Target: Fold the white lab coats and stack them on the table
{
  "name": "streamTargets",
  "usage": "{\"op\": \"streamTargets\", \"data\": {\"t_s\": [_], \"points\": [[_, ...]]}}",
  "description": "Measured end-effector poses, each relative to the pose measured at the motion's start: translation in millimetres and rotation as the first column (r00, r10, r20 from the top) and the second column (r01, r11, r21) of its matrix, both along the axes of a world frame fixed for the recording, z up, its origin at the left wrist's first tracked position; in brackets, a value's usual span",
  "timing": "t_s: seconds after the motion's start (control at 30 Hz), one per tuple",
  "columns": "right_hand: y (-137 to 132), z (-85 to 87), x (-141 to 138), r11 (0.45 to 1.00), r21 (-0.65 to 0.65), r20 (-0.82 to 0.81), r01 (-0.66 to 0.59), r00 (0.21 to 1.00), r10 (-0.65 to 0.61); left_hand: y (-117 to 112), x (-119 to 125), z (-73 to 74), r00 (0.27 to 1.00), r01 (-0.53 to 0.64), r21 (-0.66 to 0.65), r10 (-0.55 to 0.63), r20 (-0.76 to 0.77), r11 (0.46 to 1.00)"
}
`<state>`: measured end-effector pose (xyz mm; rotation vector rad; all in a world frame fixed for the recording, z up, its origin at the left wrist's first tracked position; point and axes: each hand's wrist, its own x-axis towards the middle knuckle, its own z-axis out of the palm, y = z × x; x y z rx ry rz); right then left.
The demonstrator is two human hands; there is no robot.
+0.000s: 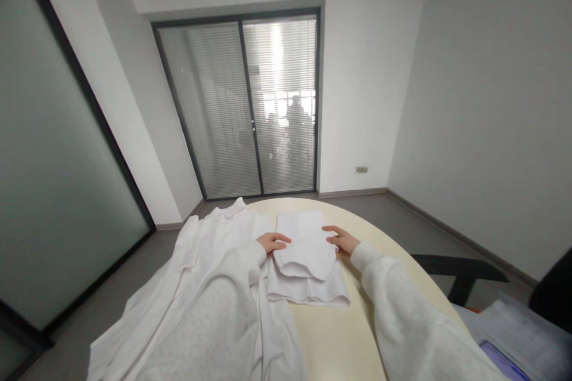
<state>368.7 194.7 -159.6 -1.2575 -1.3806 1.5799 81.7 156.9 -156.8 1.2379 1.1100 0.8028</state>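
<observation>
A folded white garment (300,259) lies in stacked layers on the round table, its lower edges slightly uneven. My left hand (271,242) rests at its left side, thumb and index finger stretched apart over the top layer. At the right edge, my right hand (344,241) has its index finger extended and the lower fingers curled around the cloth's side; part of that grip is hidden. To the left, a white shirt (223,227) is spread out, with its collar at the far end and its side hanging over the table's edge. My left forearm crosses above it.
The pale round table (333,339) curves away at the right. Beyond its right edge are a black chair armrest (460,268) and papers (513,324) with a purple-blue item. A glass door with blinds (236,112) stands ahead, dim figures behind it.
</observation>
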Motion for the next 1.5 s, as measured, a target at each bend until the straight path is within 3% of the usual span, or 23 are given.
{"op": "streamTargets", "data": {"t_s": [0.13, 0.23, 0.37, 0.47, 0.57, 0.67, 0.87, 1.03, 1.13, 1.23, 1.3, 1.4, 1.43, 1.5], "points": [[-18, -0.6, -2, 0.996, -0.034, -0.037, -0.082, 0.996, 0.081, -8, 1, -3.8, 0.995, 0.100, -0.119, -0.098, 0.015, 0.988], [-28, 12.5, -4, 0.975, -0.004, -0.054, -0.223, 0.973, 0.223, -10, -4, 7.5, 0.983, 0.150, -0.053, -0.144, 0.114, 0.987], [-39, 31.5, 0, 0.964, 0.086, -0.084, -0.251, 0.963, 0.258, -17, -15, 27.2, 0.954, 0.238, -0.012, -0.232, 0.190, 0.971], [-45, 32.3, 7, 0.952, 0.060, -0.065, -0.301, 0.950, 0.305, -26, -19, 28.8, 0.935, 0.346, -0.058, -0.339, 0.105, 0.937], [-48, 23.7, 12, 0.921, -0.068, -0.004, -0.384, 0.923, 0.385, -32, -15, 17.9, 0.908, 0.416, -0.124, -0.420, -0.009, 0.901], [-47, 18.6, 14, 0.903, -0.116, 0.053, -0.413, 0.905, 0.421, -33, -10, 9.4, 0.895, 0.424, -0.143, -0.438, -0.082, 0.894], [-45, 26.7, 17, 0.842, -0.059, 0.059, -0.537, 0.840, 0.539, -23, -14, 21.6, 0.889, 0.413, -0.033, -0.411, -0.204, 0.910], [-45, 20.7, 18, 0.820, -0.028, 0.056, -0.572, 0.818, 0.573, -21, -16, 24.0, 0.867, 0.432, 0.072, -0.392, -0.307, 0.899], [-40, 16.0, 19, 0.856, 0.115, 0.168, -0.504, 0.859, 0.484, -22, -15, 25.9, 0.866, 0.421, 0.113, -0.362, -0.345, 0.900], [-35, 13.5, 19, 0.884, 0.297, 0.367, -0.360, 0.898, 0.243, -19, -14, 31.3, 0.854, 0.398, 0.175, -0.294, -0.429, 0.900], [-35, 12.8, 19, 0.839, 0.459, 0.495, -0.291, 0.869, 0.031, -17, -14, 34.5, 0.851, 0.312, 0.295, -0.127, -0.509, 0.903], [-38, 14.1, 16, 0.688, 0.677, 0.541, -0.262, 0.811, -0.223, -15, -16, 36.8, 0.852, 0.173, 0.463, 0.104, -0.514, 0.869], [-40, 15.1, 14, 0.658, 0.707, 0.535, -0.260, 0.806, -0.255, -16, -17, 36.7, 0.858, 0.160, 0.488, 0.124, -0.498, 0.858], [-44, 17.0, 11, 0.652, 0.711, 0.534, -0.264, 0.806, -0.256, -17, -16, 34.8, 0.876, 0.190, 0.501, 0.085, -0.475, 0.845]]}}
